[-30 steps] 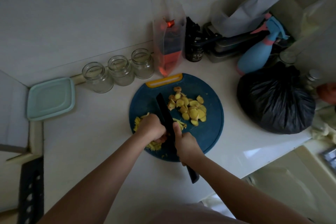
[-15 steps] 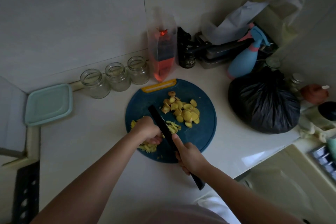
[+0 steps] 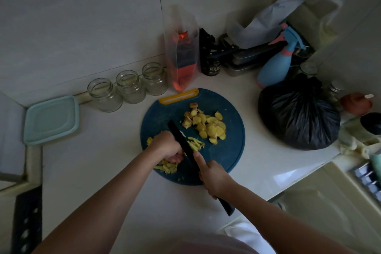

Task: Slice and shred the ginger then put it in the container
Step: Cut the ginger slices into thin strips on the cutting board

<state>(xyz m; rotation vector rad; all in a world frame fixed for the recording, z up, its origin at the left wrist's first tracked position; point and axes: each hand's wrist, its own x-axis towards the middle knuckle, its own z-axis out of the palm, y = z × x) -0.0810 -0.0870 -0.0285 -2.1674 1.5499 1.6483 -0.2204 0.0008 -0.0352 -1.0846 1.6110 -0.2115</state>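
The right hand was clenched round the handle of a long black kitchen knife, with three fingers wrapped under the handle. The forefinger was stretched straight forward along the spine of the blade. The wrist was low and the forearm came in from the lower right. The handle's butt stuck out behind the hand, past the near edge of the round dark-blue plastic cutting board. The blade ran diagonally up and to the left across the board.

The left hand sat just left of the blade with its knuckles against the blade's flat. Its fingers were curled under in a claw and the tips pressed down on ginger that the hand mostly hid. Its forearm reached in from the lower left.

Thin yellow ginger shreds spilled out beneath that hand, and a smaller tuft of shreds lay just on the blade's right side. A loose heap of round yellow ginger slices lay on the far right part of the board, apart from the knife.

The pale green square plastic container, with its lid on, sat on the white countertop, well to the left of the board.
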